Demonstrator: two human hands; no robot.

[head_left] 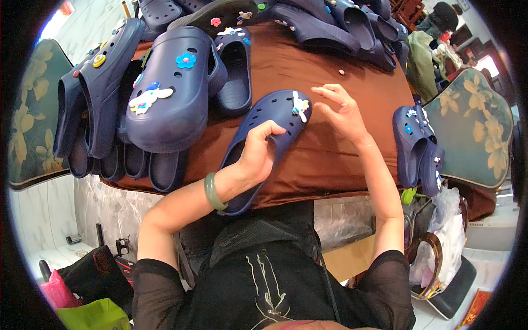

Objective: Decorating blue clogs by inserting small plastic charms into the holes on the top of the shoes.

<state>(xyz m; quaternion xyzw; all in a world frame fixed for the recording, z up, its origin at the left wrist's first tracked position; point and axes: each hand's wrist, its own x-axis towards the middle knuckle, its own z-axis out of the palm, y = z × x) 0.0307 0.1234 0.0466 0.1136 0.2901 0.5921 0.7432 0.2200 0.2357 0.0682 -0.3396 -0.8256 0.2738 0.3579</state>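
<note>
My left hand grips a navy blue clog, the thumb on top near the holes and the rest of the fingers hidden by the shoe. Close to the clog's toe sits a white figure-shaped shoe charm. Just to the right of that toe, my right hand is raised with its fingers bent and spread apart; nothing shows between them. A green bangle circles my left wrist. On the brown cloth beyond the right hand lies a small pale piece.
A big navy clog with white and blue charms stands to the left, among several more clogs. Further clogs line the far edge, and a few sit at the right edge. Floral chair backs flank the table.
</note>
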